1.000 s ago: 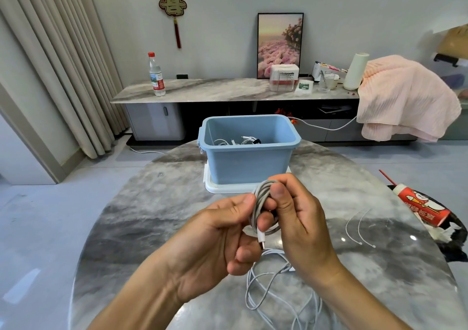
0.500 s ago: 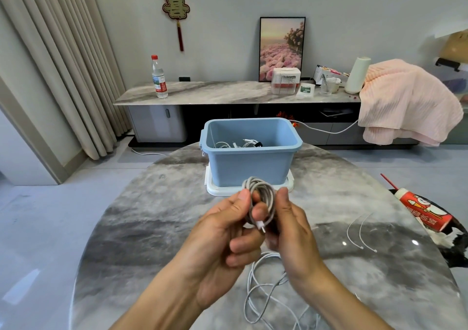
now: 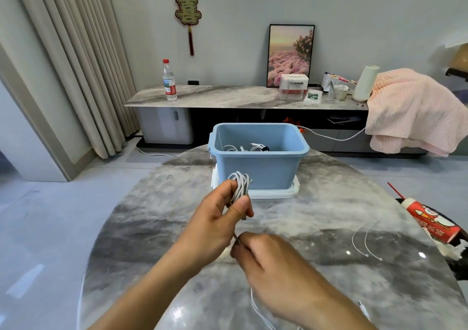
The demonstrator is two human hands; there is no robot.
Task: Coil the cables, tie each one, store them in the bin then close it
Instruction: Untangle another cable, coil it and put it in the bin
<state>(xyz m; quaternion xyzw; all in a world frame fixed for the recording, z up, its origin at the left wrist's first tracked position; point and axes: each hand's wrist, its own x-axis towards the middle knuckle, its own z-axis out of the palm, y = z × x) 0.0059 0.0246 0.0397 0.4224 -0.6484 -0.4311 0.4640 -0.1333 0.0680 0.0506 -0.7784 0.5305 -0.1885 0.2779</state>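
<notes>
Both hands are busy above the near middle of the bench: the left hand (image 3: 222, 218) is clenched around a small grey cable coil (image 3: 240, 185), pinching the loops upright between thumb and fingers, while the right hand (image 3: 268, 261) sits just below and nearer the person, its fingertips pinched on the loose tail (image 3: 236, 238) of that same cable. That short run between the hands slants from the coil down toward the right hand, so the next wrap, as I judge it, means carrying the tail up and over the loops, whose long axis stands roughly vertical. More slack, pale and thin, trails off toward the near edge under the right wrist; how much is left I can't tell. The blue bin (image 3: 258, 170) stands straight ahead of the coil, toward the far edge, open, resting on what looks like its white lid (image 3: 278, 193); the left hand is the closer one to it. Inside it some white cables (image 3: 243, 148) already lie, tangled too small to count. Off toward the right edge lie two thin white ties (image 3: 367, 241), side by side and well apart from the hands. So: one coil in hand, one bin, one lid, two ties.
</notes>
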